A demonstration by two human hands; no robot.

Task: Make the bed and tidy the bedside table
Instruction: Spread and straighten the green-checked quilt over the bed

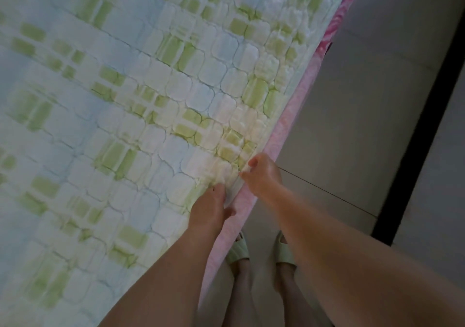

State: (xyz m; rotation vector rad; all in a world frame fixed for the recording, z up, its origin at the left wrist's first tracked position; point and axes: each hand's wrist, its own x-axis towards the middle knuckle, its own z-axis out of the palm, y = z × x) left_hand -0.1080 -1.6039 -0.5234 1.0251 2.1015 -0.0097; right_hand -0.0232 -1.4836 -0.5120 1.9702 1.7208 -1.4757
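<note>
A quilted bed cover point(156, 105) in pale blue, white and green checks lies spread over the bed and fills the left of the view. Beneath it a pink floral sheet point(289, 125) shows as a strip along the bed's right edge. My left hand point(210, 209) grips the cover's edge, fingers on top and thumb at the rim. Just beyond it, my right hand point(263, 175) pinches the same edge between thumb and fingers. The fabric bunches slightly between the two hands.
Grey tiled floor point(352, 115) runs along the bed's right side. A dark strip point(412, 125) crosses the floor diagonally at the right. My feet in pale green slippers point(261, 251) stand close to the bed edge. No bedside table is in view.
</note>
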